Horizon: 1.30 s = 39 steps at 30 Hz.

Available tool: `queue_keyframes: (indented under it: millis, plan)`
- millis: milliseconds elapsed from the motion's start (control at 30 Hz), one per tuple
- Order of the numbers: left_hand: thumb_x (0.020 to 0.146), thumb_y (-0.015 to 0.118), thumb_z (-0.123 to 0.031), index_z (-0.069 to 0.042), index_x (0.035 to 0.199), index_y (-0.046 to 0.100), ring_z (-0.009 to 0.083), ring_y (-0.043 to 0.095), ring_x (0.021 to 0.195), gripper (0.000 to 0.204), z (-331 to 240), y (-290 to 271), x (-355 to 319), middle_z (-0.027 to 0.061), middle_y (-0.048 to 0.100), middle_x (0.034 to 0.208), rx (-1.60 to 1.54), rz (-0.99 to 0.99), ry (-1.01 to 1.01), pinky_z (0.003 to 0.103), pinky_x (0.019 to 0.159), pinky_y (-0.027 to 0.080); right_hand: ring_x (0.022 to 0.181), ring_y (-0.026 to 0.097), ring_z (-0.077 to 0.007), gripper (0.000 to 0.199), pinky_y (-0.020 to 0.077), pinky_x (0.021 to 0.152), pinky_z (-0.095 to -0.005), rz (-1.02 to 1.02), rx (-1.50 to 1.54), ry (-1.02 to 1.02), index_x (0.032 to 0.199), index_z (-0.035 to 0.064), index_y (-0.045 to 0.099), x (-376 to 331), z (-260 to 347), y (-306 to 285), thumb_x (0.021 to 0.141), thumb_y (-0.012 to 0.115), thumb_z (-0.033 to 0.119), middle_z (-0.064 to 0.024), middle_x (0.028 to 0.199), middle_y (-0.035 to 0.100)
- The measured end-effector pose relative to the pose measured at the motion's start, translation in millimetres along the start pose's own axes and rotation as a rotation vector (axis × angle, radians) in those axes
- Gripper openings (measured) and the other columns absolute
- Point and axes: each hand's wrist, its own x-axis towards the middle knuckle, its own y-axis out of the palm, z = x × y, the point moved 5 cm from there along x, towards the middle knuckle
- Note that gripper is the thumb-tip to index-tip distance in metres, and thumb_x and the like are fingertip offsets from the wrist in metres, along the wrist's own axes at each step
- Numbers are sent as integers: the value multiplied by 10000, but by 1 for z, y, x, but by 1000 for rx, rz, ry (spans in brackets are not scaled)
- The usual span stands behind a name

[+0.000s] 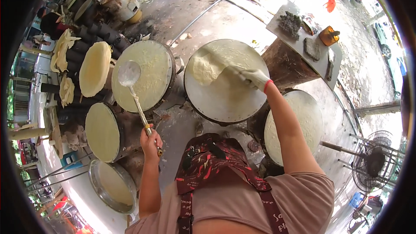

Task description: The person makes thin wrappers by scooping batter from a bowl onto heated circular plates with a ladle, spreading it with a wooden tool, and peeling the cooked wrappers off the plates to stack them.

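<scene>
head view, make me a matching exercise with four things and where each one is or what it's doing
Things:
1. ladle
2. right hand
3. fan
4. tray of batter

Places or states:
a. gloved, peeling a thin sheet off a round steamer top
b. held by its long handle in the left hand
c. low at the person's left side
d. standing at the far right

Pairs: 1-b, 2-a, 3-d, 4-c

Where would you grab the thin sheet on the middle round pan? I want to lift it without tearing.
Grip the sheet at its loose upper edge, coming from the far right side, where the gloved right hand already pinches it. That edge is peeled up and folded over, while the rest looks stuck flat on the round pan. The left hand holds the ladle.
</scene>
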Motion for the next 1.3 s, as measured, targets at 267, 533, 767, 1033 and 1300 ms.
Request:
queue_keyframes:
  millis: [267, 533, 767, 1033, 1300]
  plan:
    - [887, 509, -31, -33, 1106, 477, 65, 369, 442, 221, 9, -16, -42, -1, 418, 674, -77, -61, 23, 230, 397, 329, 374, 381, -79, 228, 253, 344, -245, 372, -131, 243, 813, 107, 618, -63, -67, -25, 823, 642, 333, 4, 576, 514]
    - [875, 491, -18, -20, 1109, 479, 69, 377, 440, 235, 20, -5, -63, 3, 415, 667, -133, -17, 0, 233, 391, 324, 435, 423, -70, 318, 319, 394, -203, 52, -277, 11, 1065, 160, 686, -26, -37, 5, 841, 639, 381, 41, 639, 512]
    - [862, 486, -10, -18, 1112, 469, 72, 371, 445, 251, 17, -31, -70, 4, 415, 666, -142, 12, -30, 232, 393, 322, 399, 397, -90, 298, 282, 357, -233, -199, 128, -87, 1074, 105, 663, -58, -83, -7, 852, 608, 296, 11, 598, 490]
    - [877, 474, -30, -5, 1103, 482, 74, 369, 435, 228, 3, -91, -45, 5, 408, 656, -136, 188, -73, 230, 386, 326, 400, 270, -46, 219, 195, 365, -211, 202, 320, 83, 1086, 168, 548, -144, -149, 76, 918, 516, 306, 51, 609, 401]
    - [900, 477, -51, -24, 1118, 494, 68, 365, 428, 220, -6, -200, -17, 9, 407, 664, -151, 377, -247, 227, 375, 319, 509, 485, -73, 225, 370, 446, -216, -79, 578, -123, 1045, 118, 605, -107, -161, 308, 910, 567, 294, 28, 684, 550]
